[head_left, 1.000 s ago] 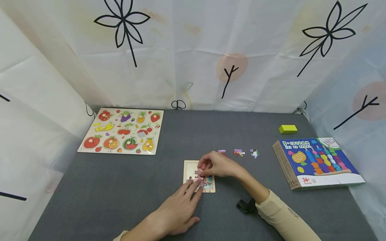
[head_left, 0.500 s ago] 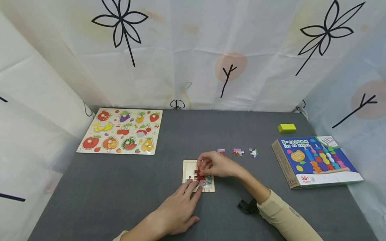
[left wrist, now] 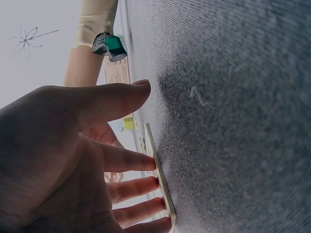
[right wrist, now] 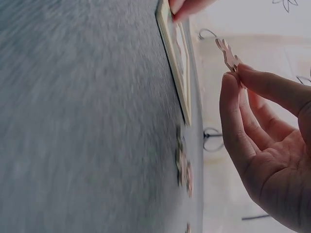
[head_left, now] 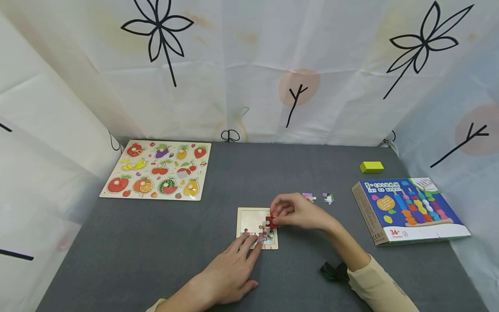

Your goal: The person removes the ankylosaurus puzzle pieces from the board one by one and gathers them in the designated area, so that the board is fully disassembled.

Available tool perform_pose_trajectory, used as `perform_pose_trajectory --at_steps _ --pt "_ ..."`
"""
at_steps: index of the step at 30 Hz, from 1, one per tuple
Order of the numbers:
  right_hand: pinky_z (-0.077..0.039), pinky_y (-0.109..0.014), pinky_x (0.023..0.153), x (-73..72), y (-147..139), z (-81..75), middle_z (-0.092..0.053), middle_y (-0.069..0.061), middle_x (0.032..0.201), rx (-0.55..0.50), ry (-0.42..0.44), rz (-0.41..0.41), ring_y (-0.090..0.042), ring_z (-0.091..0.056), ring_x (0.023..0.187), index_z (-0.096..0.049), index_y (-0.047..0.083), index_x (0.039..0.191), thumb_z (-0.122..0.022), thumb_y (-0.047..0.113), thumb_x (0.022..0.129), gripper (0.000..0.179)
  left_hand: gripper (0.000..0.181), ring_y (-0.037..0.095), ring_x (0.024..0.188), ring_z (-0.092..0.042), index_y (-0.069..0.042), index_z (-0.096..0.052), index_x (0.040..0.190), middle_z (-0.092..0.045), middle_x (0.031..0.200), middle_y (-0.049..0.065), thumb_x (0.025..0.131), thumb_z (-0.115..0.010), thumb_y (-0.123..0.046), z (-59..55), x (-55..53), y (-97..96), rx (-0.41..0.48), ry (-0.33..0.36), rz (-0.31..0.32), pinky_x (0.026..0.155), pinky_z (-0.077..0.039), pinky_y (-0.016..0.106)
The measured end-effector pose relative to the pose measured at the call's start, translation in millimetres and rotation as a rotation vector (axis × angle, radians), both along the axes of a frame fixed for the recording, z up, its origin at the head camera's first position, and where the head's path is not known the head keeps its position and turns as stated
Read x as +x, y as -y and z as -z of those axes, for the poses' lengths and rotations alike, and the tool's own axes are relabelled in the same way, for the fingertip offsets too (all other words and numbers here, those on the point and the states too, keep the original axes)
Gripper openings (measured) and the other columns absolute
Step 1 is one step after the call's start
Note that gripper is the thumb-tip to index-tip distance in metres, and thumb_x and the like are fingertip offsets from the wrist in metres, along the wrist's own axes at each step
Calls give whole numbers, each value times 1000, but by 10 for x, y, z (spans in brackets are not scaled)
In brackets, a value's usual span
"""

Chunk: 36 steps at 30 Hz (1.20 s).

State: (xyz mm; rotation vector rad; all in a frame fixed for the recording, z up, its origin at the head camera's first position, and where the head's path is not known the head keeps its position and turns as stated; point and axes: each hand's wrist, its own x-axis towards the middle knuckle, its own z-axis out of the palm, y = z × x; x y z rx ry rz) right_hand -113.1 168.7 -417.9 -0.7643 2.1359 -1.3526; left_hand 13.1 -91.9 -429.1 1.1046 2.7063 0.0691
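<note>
In the head view, my right hand (head_left: 300, 212) pinches a red jigsaw piece (head_left: 270, 222) between thumb and fingertips, over the right side of a small wooden puzzle tray (head_left: 248, 215). The right wrist view shows that jigsaw piece (right wrist: 227, 54) held tilted and clear of the tray (right wrist: 176, 73). Several fitted pieces (head_left: 267, 236) lie in the tray's lower part, some of them behind my fingers. My left hand (head_left: 230, 274) rests its straight fingertips on the tray's near left edge, thumb spread to the side.
Two loose jigsaw pieces (head_left: 328, 198) show right of the tray, one partly behind my right hand. A fruit board (head_left: 156, 171) lies at the back left. On the right are a toy box (head_left: 413, 210) and a yellow-green block (head_left: 371, 167). A white curtain stands behind.
My right hand has shifted right with the red piece, from the tray's middle to its right side, now covering one loose piece. My left hand has stayed in place.
</note>
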Motion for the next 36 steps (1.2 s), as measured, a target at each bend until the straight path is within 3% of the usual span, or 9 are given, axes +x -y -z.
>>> perform_pose_trajectory --at_steps 11,22,27,36 --pt "-64 -24 80 43 -479 -40 -76 -15 102 20 -16 96 -12 -73 87 -72 1 116 -79 7 98 20 86 36 161 -39 -9 -43 165 -38 174 11 101 -70 -58 1 -7 3 -4 19 5 131 -40 46" --pt "-62 -23 75 38 -939 -22 -74 -18 101 70 -54 176 -7 -72 83 -72 -3 116 -76 1 98 19 85 35 162 -39 -9 -43 165 -38 174 11 101 -69 -57 -13 2 4 -11 22 6 130 -41 45" --pt "-64 -23 77 20 -1017 37 -73 -21 102 97 -25 172 -6 -72 83 -70 -7 120 -74 0 99 22 84 35 162 -38 -10 -42 166 -37 175 10 102 -69 -58 -17 -3 3 -15 46 1 131 -41 46" --pt "-59 -18 71 -1 -977 94 -75 -17 101 172 -82 177 -4 -68 80 -74 -7 119 -76 1 98 22 85 35 162 -37 -9 -42 166 -37 175 11 102 -68 -58 -12 -12 -3 -15 45 -2 131 -39 46"
